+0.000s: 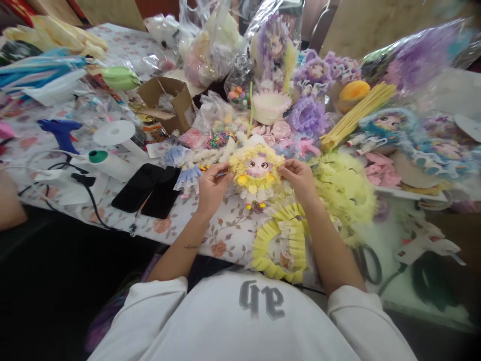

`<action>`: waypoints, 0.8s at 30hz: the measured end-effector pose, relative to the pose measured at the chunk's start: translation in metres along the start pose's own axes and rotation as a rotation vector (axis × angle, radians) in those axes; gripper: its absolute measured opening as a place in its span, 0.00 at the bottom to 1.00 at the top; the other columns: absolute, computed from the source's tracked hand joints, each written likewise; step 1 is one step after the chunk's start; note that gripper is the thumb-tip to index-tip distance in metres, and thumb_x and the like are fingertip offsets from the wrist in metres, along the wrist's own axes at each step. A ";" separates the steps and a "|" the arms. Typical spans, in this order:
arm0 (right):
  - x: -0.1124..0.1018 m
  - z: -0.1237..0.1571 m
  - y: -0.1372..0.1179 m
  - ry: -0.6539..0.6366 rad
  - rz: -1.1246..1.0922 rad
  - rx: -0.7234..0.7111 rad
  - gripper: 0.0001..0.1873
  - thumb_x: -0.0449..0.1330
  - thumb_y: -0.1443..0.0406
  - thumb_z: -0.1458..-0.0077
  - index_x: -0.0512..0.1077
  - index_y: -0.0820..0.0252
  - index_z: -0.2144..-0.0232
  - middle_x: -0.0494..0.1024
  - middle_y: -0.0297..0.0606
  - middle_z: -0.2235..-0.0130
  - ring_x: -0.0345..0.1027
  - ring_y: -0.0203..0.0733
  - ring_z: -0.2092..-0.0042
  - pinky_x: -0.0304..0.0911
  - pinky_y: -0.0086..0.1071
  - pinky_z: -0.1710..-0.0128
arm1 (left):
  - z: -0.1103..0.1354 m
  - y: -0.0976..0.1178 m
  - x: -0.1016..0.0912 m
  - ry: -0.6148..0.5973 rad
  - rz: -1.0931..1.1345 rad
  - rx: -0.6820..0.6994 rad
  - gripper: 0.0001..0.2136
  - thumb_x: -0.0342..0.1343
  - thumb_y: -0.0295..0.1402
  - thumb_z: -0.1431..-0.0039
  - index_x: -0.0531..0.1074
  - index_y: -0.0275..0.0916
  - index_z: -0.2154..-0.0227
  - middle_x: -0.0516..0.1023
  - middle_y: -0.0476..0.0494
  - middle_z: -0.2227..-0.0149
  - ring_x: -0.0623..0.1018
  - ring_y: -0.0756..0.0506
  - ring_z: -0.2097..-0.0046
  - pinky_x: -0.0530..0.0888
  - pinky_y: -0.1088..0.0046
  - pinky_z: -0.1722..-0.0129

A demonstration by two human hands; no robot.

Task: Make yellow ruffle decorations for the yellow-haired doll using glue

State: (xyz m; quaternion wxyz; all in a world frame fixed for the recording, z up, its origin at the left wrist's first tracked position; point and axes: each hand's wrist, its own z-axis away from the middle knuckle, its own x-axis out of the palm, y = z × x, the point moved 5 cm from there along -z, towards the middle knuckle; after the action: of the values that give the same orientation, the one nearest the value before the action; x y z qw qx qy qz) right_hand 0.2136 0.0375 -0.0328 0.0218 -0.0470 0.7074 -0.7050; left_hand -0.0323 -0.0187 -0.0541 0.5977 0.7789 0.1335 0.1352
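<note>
Between my hands, a small doll [258, 168] faces me upright, with a yellow fluffy trim round its head, a yellow and white outfit and yellow shoes. My left hand [215, 186] pinches the trim at the doll's left side in view. On the opposite side my right hand [299, 179] grips the trim's other edge with thumb and fingers. Below the doll, a pleated yellow ribbon [263, 248] lies curled on the flowered tablecloth [220, 240]. Fluffy yellow-green trim [343, 188] is heaped beside my right forearm. A doll in a blue dress [188, 176] lies by my left hand.
Two black phones [140, 186], a thread cone [108, 163] and a blue glue gun [62, 131] lie to the left. At right are a white glue gun [424, 243], yellow sticks [361, 115] and a blue-trimmed doll [389, 123]. A cardboard box [182, 108] stands behind. Someone's arm [9, 200] shows at left.
</note>
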 end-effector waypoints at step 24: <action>0.005 0.045 -0.009 0.195 1.151 -0.475 0.18 0.56 0.63 0.43 0.60 0.56 0.83 0.66 0.36 0.80 0.57 0.38 0.76 0.48 0.34 0.73 | 0.003 0.031 0.003 -0.001 -0.752 0.418 0.09 0.65 0.31 0.52 0.68 0.42 0.77 0.74 0.45 0.70 0.76 0.38 0.59 0.69 0.57 0.50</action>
State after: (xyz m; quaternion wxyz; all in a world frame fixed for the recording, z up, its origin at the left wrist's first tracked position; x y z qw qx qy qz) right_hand 0.2129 -0.0082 -0.0235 0.3222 0.4021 0.7552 -0.4052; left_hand -0.0268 -0.0275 -0.0244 0.4347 0.7804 0.4324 -0.1224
